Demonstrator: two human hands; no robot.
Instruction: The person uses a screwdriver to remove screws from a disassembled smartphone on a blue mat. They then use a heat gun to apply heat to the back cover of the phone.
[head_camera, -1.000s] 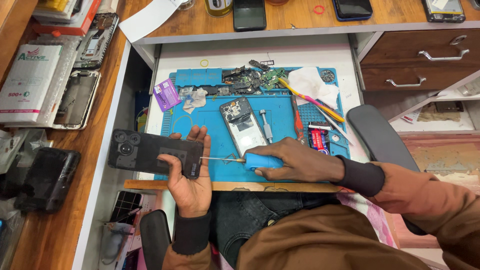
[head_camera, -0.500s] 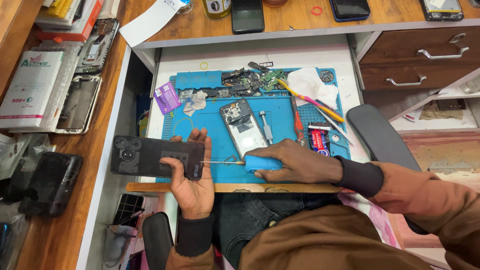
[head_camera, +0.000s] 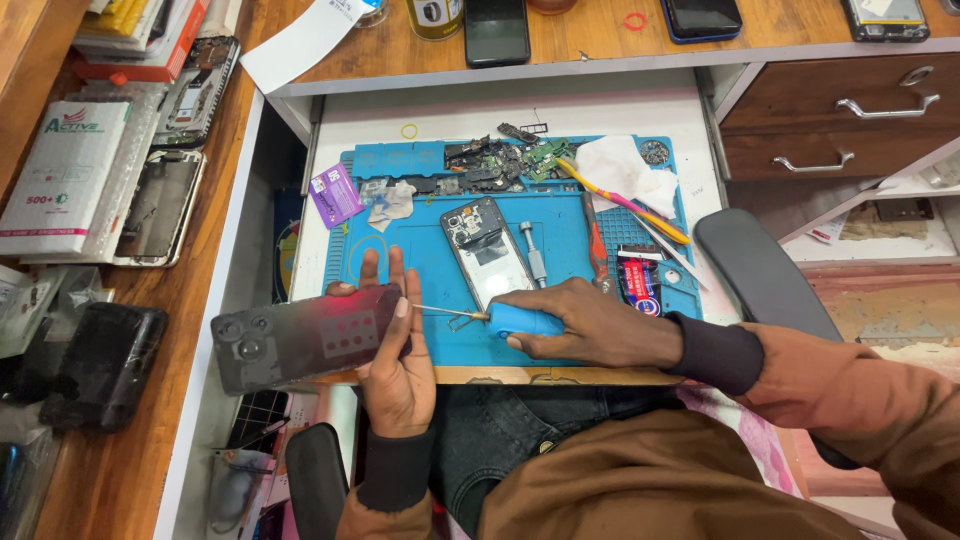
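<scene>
My left hand (head_camera: 395, 375) grips the phone back cover (head_camera: 305, 338); my right hand (head_camera: 590, 322) clasps the blue-handled screwdriver (head_camera: 500, 319), tip at the cover's 3 o'clock edge, needing careful prying.

Hidden or cut off, head view:
- Dark phone back cover (head_camera: 305, 337): right end covered by the left hand (head_camera: 398, 365); contact with the tool tip cannot be told.
- Blue-handled screwdriver (head_camera: 520, 320): rear of handle enclosed by the right hand (head_camera: 590, 322).
- Loose parts (head_camera: 500, 160) at the far end of the blue mat (head_camera: 560, 235): too small to identify.
- Black phone (head_camera: 497, 28), far edge: top cut off.
- Dark case (head_camera: 100, 365), left: blurred.
- Right forearm: cut by the right edge.
</scene>
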